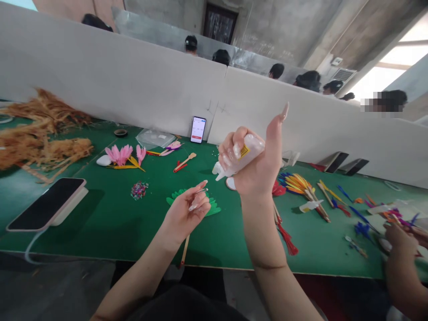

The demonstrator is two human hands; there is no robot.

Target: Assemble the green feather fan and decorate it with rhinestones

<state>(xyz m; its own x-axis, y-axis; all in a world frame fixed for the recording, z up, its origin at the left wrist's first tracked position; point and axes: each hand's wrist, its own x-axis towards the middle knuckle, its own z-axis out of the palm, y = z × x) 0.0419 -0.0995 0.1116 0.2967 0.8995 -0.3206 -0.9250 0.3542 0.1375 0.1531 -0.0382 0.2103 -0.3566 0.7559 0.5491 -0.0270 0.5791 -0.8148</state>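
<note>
My right hand [256, 162] is raised above the table with its fingers wrapped around a white squeeze glue bottle [253, 146] bearing a yellow label. The thumb sticks up away from the bottle, whose nozzle slants down to the left. Lower and to the left, my left hand [189, 206] is closed in a pinch; something small and pale shows at the fingertips, too small to name. Beneath that hand lies a fan of green feathers [214, 208], partly covered by it. The fan's wooden handle [185, 250] points toward the table's front edge.
Pink feathers [119, 154], sequins [139, 190] and a phone on a stand [47, 205] lie left. Another phone [198, 129] leans on the white partition [150, 84]. Rightward are an orange-blue feather fan [297, 183], a red tassel [287, 238] and a co-worker's hands [401, 236].
</note>
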